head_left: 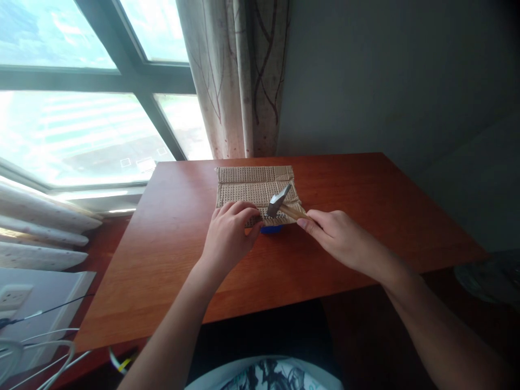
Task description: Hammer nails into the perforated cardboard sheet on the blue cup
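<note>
My right hand [335, 233] is wrapped round the wooden handle of a hammer [277, 202]. Its metal head is over the front part of a perforated tan cardboard sheet [254, 189], which has rows of small holes and creases across it. At the sheet's front left edge, my left hand [231, 227] has curled fingers, with thumb and forefinger close together. What they pinch, if anything, is too small to make out. A blue object [271, 229] peeks out from under the sheet's front edge, mostly hidden.
The sheet lies on a reddish-brown wooden table [365, 195]. Behind it hang a patterned curtain [231, 81] and a grey wall. A window [93, 130] is on the left. White cables [52, 341] and a wall socket [15, 298] are at lower left.
</note>
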Available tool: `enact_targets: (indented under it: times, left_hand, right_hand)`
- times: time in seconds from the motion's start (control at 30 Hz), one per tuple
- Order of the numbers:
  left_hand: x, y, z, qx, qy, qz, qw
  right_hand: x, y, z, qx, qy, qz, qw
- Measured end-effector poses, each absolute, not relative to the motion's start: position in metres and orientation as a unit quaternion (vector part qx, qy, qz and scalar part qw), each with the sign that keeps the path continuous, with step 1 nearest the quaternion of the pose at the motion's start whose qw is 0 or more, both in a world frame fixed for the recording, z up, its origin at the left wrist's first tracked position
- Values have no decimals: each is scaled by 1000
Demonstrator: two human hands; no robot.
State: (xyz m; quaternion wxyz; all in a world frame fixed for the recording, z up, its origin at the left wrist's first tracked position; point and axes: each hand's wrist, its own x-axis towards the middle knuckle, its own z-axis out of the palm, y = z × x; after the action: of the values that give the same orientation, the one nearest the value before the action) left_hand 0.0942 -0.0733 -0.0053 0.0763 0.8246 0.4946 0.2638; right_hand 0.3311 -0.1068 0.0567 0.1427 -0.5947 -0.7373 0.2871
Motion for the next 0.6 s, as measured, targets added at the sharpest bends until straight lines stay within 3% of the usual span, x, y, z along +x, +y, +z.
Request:
enact_targets:
  times: [0.37, 0.47, 0.6]
  left_hand:
    - [94, -72, -8, 824, 489, 275, 78]
    - [90, -71, -10, 814, 488, 307, 71]
    - [74, -70, -6, 775, 501, 380, 61]
  right_hand:
    - [337, -105, 54, -595, -734, 272, 184]
    - [345, -100, 45, -604, -702, 281, 251]
    - [356, -92, 29, -585, -576, 385, 422]
